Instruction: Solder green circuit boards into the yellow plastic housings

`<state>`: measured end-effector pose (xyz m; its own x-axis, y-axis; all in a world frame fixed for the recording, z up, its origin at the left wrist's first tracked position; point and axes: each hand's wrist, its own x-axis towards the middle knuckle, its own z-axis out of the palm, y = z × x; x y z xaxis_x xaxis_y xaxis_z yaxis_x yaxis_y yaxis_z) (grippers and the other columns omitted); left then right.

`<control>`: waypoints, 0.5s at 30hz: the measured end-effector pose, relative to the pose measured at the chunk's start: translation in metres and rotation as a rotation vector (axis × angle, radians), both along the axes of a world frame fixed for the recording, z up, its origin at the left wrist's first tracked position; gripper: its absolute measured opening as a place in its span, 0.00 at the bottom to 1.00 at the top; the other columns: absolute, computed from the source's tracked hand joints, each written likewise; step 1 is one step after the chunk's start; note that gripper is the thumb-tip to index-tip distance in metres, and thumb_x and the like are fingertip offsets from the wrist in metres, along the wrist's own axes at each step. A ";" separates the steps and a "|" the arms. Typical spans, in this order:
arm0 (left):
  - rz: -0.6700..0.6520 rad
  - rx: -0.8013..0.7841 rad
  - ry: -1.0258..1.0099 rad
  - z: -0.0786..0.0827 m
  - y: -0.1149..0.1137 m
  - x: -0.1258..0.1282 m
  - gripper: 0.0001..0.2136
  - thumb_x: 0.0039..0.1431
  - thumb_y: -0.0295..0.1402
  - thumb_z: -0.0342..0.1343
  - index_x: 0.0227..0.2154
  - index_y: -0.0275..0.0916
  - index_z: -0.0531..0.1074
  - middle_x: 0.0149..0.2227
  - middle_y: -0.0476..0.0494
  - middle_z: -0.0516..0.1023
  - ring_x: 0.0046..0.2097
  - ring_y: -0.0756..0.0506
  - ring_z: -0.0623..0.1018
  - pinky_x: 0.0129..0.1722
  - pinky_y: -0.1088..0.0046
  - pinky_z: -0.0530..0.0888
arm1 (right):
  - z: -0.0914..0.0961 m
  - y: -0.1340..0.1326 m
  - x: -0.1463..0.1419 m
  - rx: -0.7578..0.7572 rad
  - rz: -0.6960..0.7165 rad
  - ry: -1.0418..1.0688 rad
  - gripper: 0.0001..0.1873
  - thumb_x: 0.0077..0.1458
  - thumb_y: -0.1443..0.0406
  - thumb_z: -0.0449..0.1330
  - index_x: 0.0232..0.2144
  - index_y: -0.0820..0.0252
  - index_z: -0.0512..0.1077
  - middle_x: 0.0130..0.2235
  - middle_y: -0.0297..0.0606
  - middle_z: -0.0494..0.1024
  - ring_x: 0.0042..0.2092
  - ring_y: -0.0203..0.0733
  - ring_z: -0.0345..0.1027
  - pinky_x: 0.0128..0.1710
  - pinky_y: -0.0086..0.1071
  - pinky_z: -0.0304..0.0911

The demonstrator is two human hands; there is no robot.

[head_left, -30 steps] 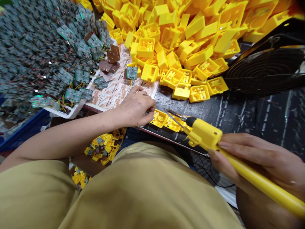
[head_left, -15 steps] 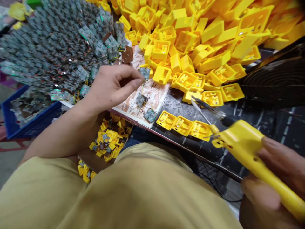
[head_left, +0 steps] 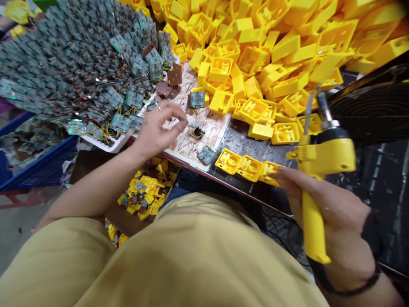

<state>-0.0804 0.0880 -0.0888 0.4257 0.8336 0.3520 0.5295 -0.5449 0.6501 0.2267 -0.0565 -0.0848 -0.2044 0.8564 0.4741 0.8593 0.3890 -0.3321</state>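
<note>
My left hand point(head_left: 161, 128) is over the papered part of the bench, thumb and index finger pinched at the edge of a small circuit board point(head_left: 195, 124). That board is tilted nearly edge-on, with wires and a dark part below it. Two more circuit boards lie close by, one above point(head_left: 197, 99) and one below point(head_left: 206, 155). My right hand point(head_left: 338, 213) is wrapped round the handle of a yellow soldering gun point(head_left: 326, 157), its metal tip and feed tube pointing up. The fingertips of that hand reach the end of a row of yellow plastic cases point(head_left: 249, 168).
A big heap of circuit boards point(head_left: 79, 64) fills the back left, beside a blue crate point(head_left: 38, 157). Yellow cases point(head_left: 249, 47) are piled at the back right. A black fan-like grille point(head_left: 373, 106) stands at right. Below the bench edge, a box holds assembled yellow pieces point(head_left: 143, 192).
My right hand has swung the soldering gun from pointing left to upright, and its fingers moved to the case row. My left hand has shifted down and left; the board by it is now tilted.
</note>
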 end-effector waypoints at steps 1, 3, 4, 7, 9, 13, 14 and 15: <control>-0.010 -0.072 -0.077 0.008 0.010 0.004 0.10 0.61 0.41 0.55 0.32 0.39 0.71 0.42 0.42 0.80 0.47 0.44 0.78 0.48 0.63 0.74 | -0.002 0.006 -0.005 0.030 0.036 -0.029 0.12 0.59 0.62 0.63 0.46 0.52 0.72 0.31 0.33 0.79 0.29 0.36 0.74 0.32 0.27 0.69; -0.066 -0.247 -0.242 0.027 0.027 0.015 0.12 0.59 0.44 0.56 0.32 0.40 0.67 0.43 0.44 0.80 0.48 0.44 0.78 0.51 0.62 0.74 | -0.009 0.017 -0.016 0.056 0.114 -0.079 0.18 0.57 0.56 0.64 0.47 0.56 0.70 0.34 0.36 0.78 0.33 0.40 0.74 0.37 0.33 0.71; -0.094 -0.337 -0.332 0.036 0.034 0.023 0.12 0.58 0.44 0.57 0.32 0.41 0.65 0.42 0.45 0.80 0.47 0.45 0.78 0.51 0.62 0.75 | -0.013 0.023 -0.021 0.064 0.134 -0.093 0.19 0.58 0.56 0.64 0.47 0.57 0.69 0.33 0.37 0.76 0.33 0.41 0.73 0.39 0.34 0.71; -0.171 -0.495 -0.568 0.059 0.046 0.048 0.11 0.55 0.40 0.59 0.31 0.43 0.63 0.35 0.51 0.78 0.40 0.49 0.78 0.44 0.66 0.78 | -0.024 0.038 -0.035 0.096 0.137 -0.104 0.15 0.60 0.61 0.62 0.47 0.59 0.67 0.31 0.35 0.73 0.33 0.41 0.72 0.40 0.36 0.71; -0.220 -0.503 -0.555 0.065 0.044 0.061 0.10 0.55 0.39 0.59 0.31 0.43 0.64 0.30 0.52 0.76 0.33 0.51 0.76 0.34 0.70 0.77 | -0.026 0.044 -0.039 0.110 0.128 -0.098 0.17 0.59 0.61 0.62 0.48 0.60 0.67 0.31 0.35 0.73 0.33 0.42 0.71 0.41 0.36 0.72; -0.464 -0.454 0.006 0.052 0.028 0.076 0.09 0.57 0.38 0.57 0.29 0.38 0.70 0.24 0.51 0.75 0.27 0.51 0.75 0.28 0.74 0.71 | -0.011 0.038 -0.033 0.173 0.098 -0.017 0.21 0.54 0.62 0.67 0.48 0.61 0.68 0.35 0.37 0.77 0.36 0.40 0.73 0.43 0.35 0.71; -0.509 -0.404 0.150 0.045 0.023 0.078 0.08 0.57 0.36 0.56 0.29 0.37 0.72 0.24 0.50 0.76 0.28 0.51 0.75 0.29 0.74 0.70 | -0.005 0.033 -0.028 0.207 0.080 0.008 0.20 0.52 0.64 0.69 0.46 0.60 0.69 0.35 0.36 0.77 0.35 0.38 0.73 0.41 0.32 0.71; -0.528 -0.337 0.264 0.039 0.019 0.080 0.06 0.57 0.33 0.56 0.29 0.36 0.74 0.26 0.50 0.77 0.29 0.51 0.76 0.30 0.75 0.69 | 0.001 0.027 -0.022 0.244 0.065 0.036 0.19 0.50 0.66 0.70 0.44 0.59 0.70 0.33 0.33 0.78 0.33 0.36 0.73 0.38 0.30 0.70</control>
<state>-0.0007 0.1070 -0.0499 0.8419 0.5361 -0.0621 0.4120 -0.5641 0.7156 0.2047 -0.0295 -0.0837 -0.2344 0.7012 0.6734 0.8192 0.5154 -0.2515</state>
